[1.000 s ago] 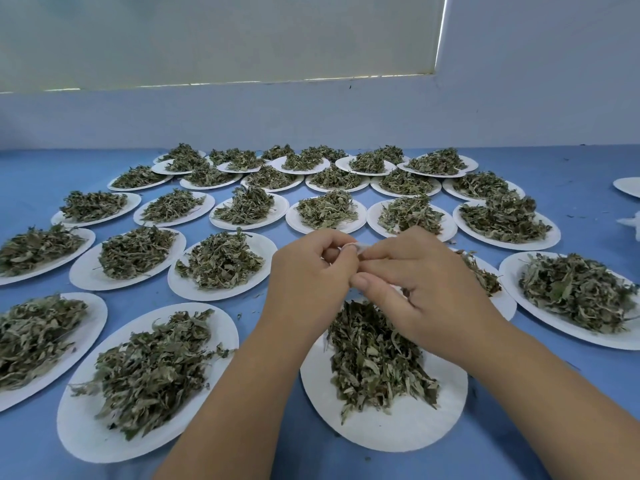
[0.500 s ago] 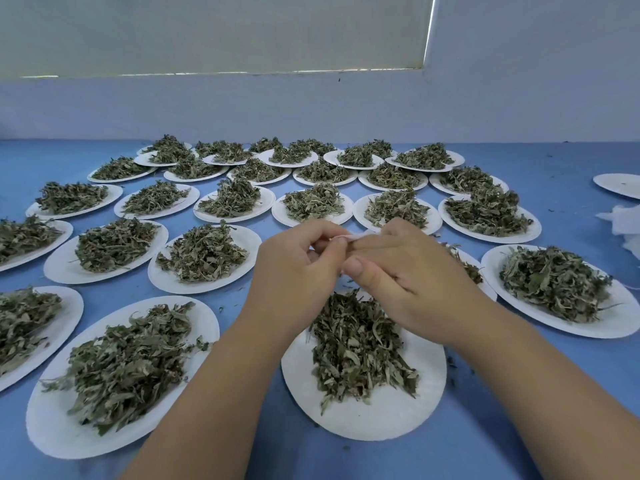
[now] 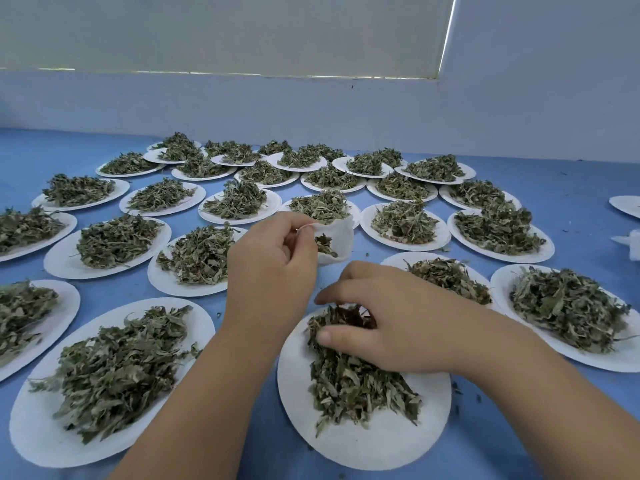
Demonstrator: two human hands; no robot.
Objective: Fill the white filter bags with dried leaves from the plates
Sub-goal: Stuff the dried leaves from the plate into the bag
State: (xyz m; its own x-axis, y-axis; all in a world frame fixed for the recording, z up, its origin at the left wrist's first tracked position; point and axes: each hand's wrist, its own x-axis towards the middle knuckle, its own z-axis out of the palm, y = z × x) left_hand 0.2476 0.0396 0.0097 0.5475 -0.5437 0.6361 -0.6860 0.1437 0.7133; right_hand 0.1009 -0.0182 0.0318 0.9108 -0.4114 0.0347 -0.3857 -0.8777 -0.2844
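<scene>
From my head view, my left hand (image 3: 273,268) sits at the centre of the frame, fingers curled, with thumb and forefinger pinching the top edge of a white bag (image 3: 341,233). The bag hangs open just right of that hand, above the blue surface (image 3: 571,188), and a small dark clump of leaf shows through its mouth.

My right hand (image 3: 398,323) is lower, right of centre, resting on the near plate (image 3: 363,441). Its fingers and thumb curl down into the far end of the leaves (image 3: 349,379) piled there and grip a bunch of them. The bag is near this hand but apart from it, up and to the left.

More plates (image 3: 114,424) heaped with the same dried green leaves fill the surface in rows, from the lower left to the middle of the frame. White scraps (image 3: 632,242) lie at the right edge. A pale wall (image 3: 311,105) runs behind the surface, with a blind (image 3: 225,32) across the upper left.
</scene>
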